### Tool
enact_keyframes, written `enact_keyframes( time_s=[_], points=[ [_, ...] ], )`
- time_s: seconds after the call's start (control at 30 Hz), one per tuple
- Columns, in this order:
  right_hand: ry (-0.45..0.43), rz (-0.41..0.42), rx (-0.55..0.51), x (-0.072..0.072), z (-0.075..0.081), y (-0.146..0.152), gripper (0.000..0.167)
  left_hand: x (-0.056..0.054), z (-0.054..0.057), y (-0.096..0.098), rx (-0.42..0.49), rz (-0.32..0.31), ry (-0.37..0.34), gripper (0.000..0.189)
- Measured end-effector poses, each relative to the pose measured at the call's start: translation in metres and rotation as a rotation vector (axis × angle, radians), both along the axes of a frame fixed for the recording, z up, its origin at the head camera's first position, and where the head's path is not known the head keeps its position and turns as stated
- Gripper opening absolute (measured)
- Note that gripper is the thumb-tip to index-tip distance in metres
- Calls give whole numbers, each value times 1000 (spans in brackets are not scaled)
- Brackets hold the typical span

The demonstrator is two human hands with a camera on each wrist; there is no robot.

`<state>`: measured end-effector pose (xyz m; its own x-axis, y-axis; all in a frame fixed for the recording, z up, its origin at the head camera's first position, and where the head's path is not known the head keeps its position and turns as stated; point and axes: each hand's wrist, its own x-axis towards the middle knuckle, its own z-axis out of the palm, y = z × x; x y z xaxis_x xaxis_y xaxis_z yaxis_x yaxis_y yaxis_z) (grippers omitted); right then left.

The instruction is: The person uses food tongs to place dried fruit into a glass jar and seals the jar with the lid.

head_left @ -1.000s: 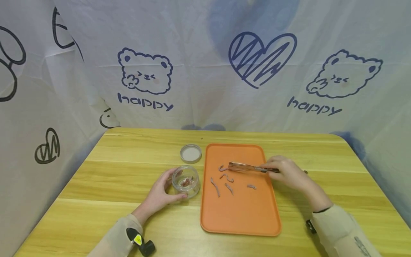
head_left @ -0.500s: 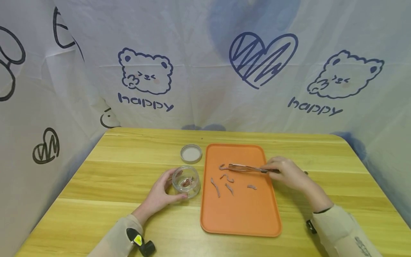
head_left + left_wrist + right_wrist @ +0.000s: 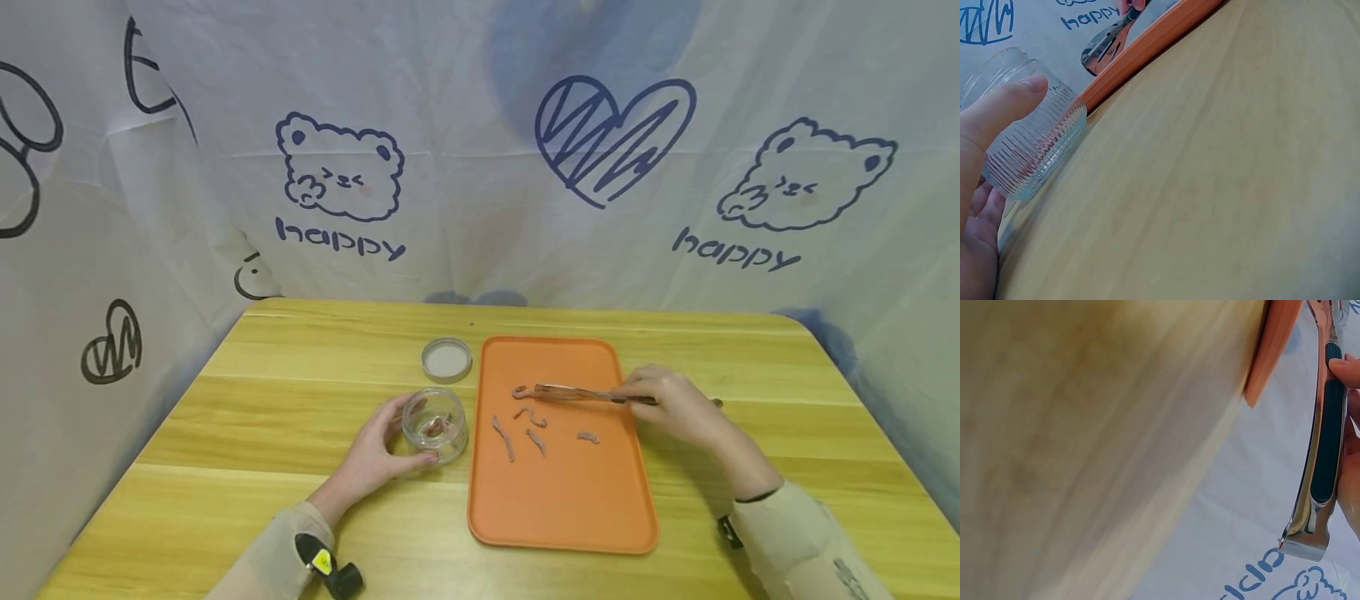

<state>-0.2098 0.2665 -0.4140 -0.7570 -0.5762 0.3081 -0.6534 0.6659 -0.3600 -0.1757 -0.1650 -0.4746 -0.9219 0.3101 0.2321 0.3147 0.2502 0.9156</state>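
The table [image 3: 300,400] carries an orange tray [image 3: 562,508], and left of it stands a small glass jar [image 3: 435,423] with its lid [image 3: 446,359] lying behind. The left hand [image 3: 371,454] curls around the jar and holds it upright. The right hand [image 3: 671,404] grips metal tongs [image 3: 577,393], whose tips are at 1 pink worm-like piece [image 3: 519,391] near the tray's far end. I judge the work is partly done: some pieces are already in the jar, about 5 remain on the tray.

The left wrist view shows the jar's ribbed wall [image 3: 1041,150] and the thumb [image 3: 1004,109] on it, just beside the tray edge. The right wrist view shows the dark grip of the tongs [image 3: 1325,431] under the fingers [image 3: 1346,370]; the pieces are not visible there.
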Motion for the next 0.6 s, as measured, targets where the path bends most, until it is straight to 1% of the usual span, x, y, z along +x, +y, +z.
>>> enact_keyframes(
  time_s=[0.1, 0.33, 0.6],
  points=[
    [18, -4, -17, 3, 4, 0, 26, 1, 1, 0, -1, -1, -3, 85],
    [89, 9, -49, 6, 13, -4, 26, 2, 2, 0, -2, 1, -13, 85],
    [78, -9, -64, 10, 25, -6, 26, 1, 2, 0, -14, 7, -15, 85]
  ],
)
